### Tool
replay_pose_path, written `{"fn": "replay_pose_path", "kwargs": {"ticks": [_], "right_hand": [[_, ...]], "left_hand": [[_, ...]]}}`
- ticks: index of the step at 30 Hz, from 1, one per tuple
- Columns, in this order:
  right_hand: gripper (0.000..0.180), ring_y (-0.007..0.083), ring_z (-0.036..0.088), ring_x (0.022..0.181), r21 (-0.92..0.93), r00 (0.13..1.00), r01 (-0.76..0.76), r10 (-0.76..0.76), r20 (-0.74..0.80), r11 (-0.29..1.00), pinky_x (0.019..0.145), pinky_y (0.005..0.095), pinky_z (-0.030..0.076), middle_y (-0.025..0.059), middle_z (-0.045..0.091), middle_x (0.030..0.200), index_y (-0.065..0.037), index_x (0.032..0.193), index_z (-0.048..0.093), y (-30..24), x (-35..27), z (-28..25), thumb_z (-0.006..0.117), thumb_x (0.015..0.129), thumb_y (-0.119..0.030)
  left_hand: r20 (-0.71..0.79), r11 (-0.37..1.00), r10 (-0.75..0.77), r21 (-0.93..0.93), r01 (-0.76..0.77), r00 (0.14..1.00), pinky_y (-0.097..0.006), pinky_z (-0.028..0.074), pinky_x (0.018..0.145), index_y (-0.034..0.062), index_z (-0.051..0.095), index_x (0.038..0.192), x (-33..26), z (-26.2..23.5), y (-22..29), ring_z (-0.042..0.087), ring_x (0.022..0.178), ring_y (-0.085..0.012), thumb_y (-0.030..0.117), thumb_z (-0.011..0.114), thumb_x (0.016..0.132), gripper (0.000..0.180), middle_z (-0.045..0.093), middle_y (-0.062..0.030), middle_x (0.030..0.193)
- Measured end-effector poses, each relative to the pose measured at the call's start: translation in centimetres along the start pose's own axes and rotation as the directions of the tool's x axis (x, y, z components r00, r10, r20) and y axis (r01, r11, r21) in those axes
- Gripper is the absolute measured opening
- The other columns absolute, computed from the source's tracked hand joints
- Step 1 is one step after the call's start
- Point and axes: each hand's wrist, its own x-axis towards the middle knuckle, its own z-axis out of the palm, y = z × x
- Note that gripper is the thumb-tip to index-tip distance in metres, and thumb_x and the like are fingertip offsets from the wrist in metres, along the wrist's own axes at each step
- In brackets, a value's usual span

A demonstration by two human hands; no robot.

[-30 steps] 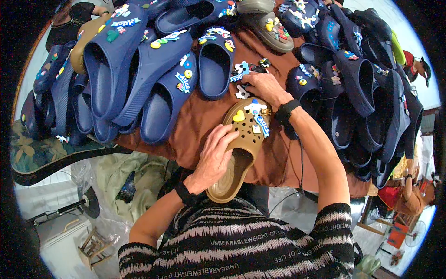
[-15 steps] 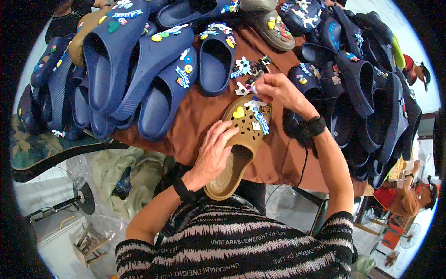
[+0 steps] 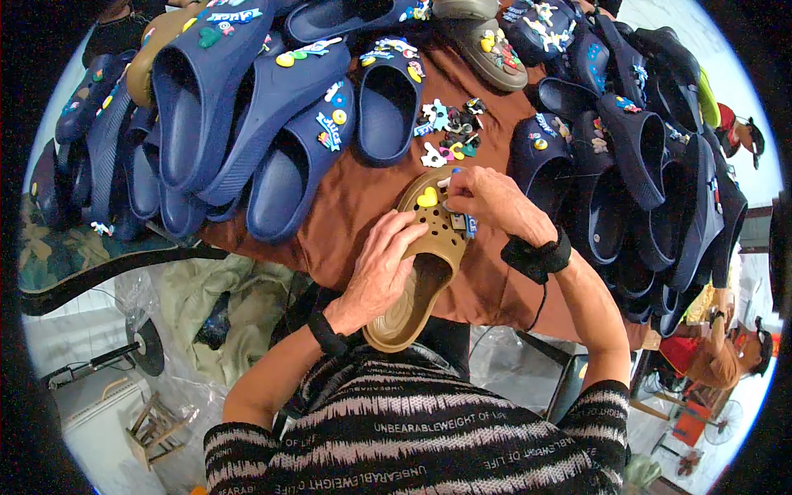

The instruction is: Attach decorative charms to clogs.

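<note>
A tan clog (image 3: 445, 247) with round vent holes lies toe-away in front of me, its heel near my body. My left hand (image 3: 384, 260) grips its left side, thumb hidden and fingers over the upper. My right hand (image 3: 495, 200) is closed in a pinch at the toe's right side, on a small shoe charm mostly covered by the fingers. A yellow heart charm (image 3: 426, 197) sits on the toe, and a blue lettered charm (image 3: 471, 225) shows partly under my right hand. Beyond the toe lies a pile of loose charms (image 3: 452, 128).
Navy clogs with charms (image 3: 285, 186) are heaped on the left of the brown cloth (image 3: 330, 239), darker clogs (image 3: 602, 206) on the right. A brown clog (image 3: 495, 62) lies at the far side. Other people (image 3: 709, 355) are at the right edge.
My right hand has come from beside the loose charms down onto the clog's toe, now covering several charms there. My left hand keeps its hold on the clog.
</note>
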Motion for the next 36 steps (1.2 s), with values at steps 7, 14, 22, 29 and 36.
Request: {"fn": "replay_pose_path", "kwargs": {"ticks": [7, 14, 22, 29, 36], "right_hand": [[0.02, 0.0361, 0.069, 0.08, -0.08, 0.999, 0.048, -0.046, 0.028, 0.996, 0.07, 0.0451, 0.053, 0.0157, 0.071, 0.082, -0.006, 0.087, 0.071, 0.2, 0.3, -0.4, 0.073, 0.086, -0.026], [0.024, 0.0361, 0.07, 0.083, -0.311, 1.0, 0.024, -0.02, 0.015, 0.95, 0.069, 0.0473, 0.054, 0.0148, 0.071, 0.085, -0.008, 0.091, 0.068, -1.0, 1.0, -0.1, 0.077, 0.082, -0.029], [0.021, 0.0272, 0.075, 0.081, -0.514, 0.993, 0.045, -0.094, -0.07, 0.856, 0.068, 0.0411, 0.059, 0.0121, 0.074, 0.084, -0.007, 0.085, 0.075, -0.2, 1.4, 1.7, 0.078, 0.079, -0.027], [0.03, 0.0304, 0.073, 0.081, -0.537, 0.998, -0.037, 0.054, 0.016, 0.843, 0.065, 0.0431, 0.057, 0.0137, 0.072, 0.083, -0.006, 0.09, 0.072, -1.3, 2.1, 1.1, 0.079, 0.079, -0.033], [0.028, 0.0307, 0.069, 0.077, 0.24, 0.973, -0.085, 0.133, -0.189, 0.967, 0.07, 0.0421, 0.053, 0.0187, 0.072, 0.085, 0.0, 0.094, 0.074, 2.1, -1.2, -4.6, 0.071, 0.091, -0.028]], "left_hand": [[-0.01, 1.0, 0.017, 0.005, -0.017, 1.0, -0.049, 0.032, 0.12, 0.0047, 0.051, 0.138, 0.1, 0.1, -0.1, 0.038, 0.142, -0.0406, -0.007, 0.057, 0.084, 0.055, 0.045, -0.0174, 0.147], [-0.001, 1.0, 0.014, 0.022, -0.014, 1.0, -0.05, 0.032, 0.119, 0.0068, 0.05, 0.139, 0.0, 0.1, -0.3, 0.036, 0.142, -0.0419, -0.006, 0.059, 0.085, 0.056, 0.043, -0.0163, 0.147], [0.014, 0.999, 0.014, 0.036, -0.014, 1.0, -0.05, 0.032, 0.119, 0.0054, 0.05, 0.138, 0.2, 0.1, -0.3, 0.036, 0.141, -0.0418, -0.005, 0.058, 0.086, 0.054, 0.044, -0.0162, 0.146], [0.002, 0.999, 0.017, 0.044, -0.017, 1.0, -0.05, 0.033, 0.118, 0.005, 0.05, 0.139, 0.2, 0.0, -0.4, 0.037, 0.14, -0.0418, -0.006, 0.059, 0.085, 0.056, 0.044, -0.0162, 0.146], [-0.02, 1.0, 0.022, 0.012, -0.022, 1.0, -0.05, 0.033, 0.118, 0.0061, 0.05, 0.14, 0.0, 0.1, -0.4, 0.038, 0.14, -0.0417, -0.008, 0.059, 0.083, 0.06, 0.045, -0.0161, 0.146]]}}
